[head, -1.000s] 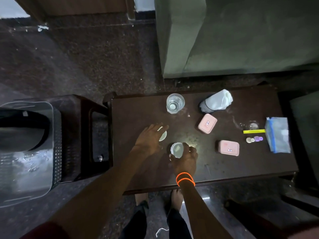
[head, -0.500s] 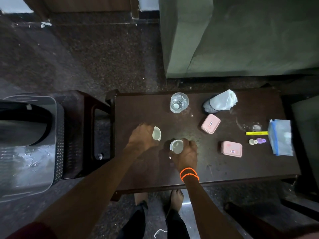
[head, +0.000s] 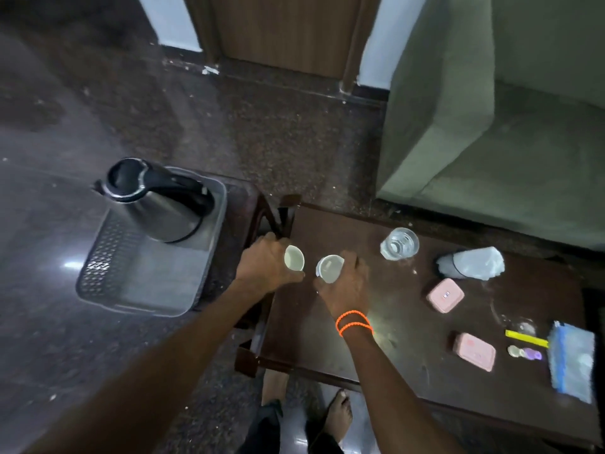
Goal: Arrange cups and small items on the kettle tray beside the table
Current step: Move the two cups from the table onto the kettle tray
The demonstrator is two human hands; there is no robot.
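My left hand (head: 266, 262) grips a small white cup (head: 294, 257) over the left edge of the dark wooden table (head: 376, 332). Beside it, my right hand (head: 347, 283), with orange bands on the wrist, holds a second small white cup (head: 329, 267) tilted above the tabletop. To the left sits the grey plastic tray (head: 137, 283) with a steel and black kettle (head: 157, 204) on its far half. A clear drinking glass (head: 399, 243) stands on the table's far side.
Two pink cases (head: 445, 295) (head: 474, 351), a wrapped dark bottle (head: 471, 267), a yellow strip (head: 525, 338), small caps (head: 525, 352) and a blue-edged pouch (head: 571, 362) lie on the table's right part. A green sofa (head: 491, 126) stands behind; a dark stool (head: 252, 231) is under the tray.
Both hands have lifted their cups and carried them left toward the table's left edge. My view has swung left, bringing the kettle and tray fully into sight.
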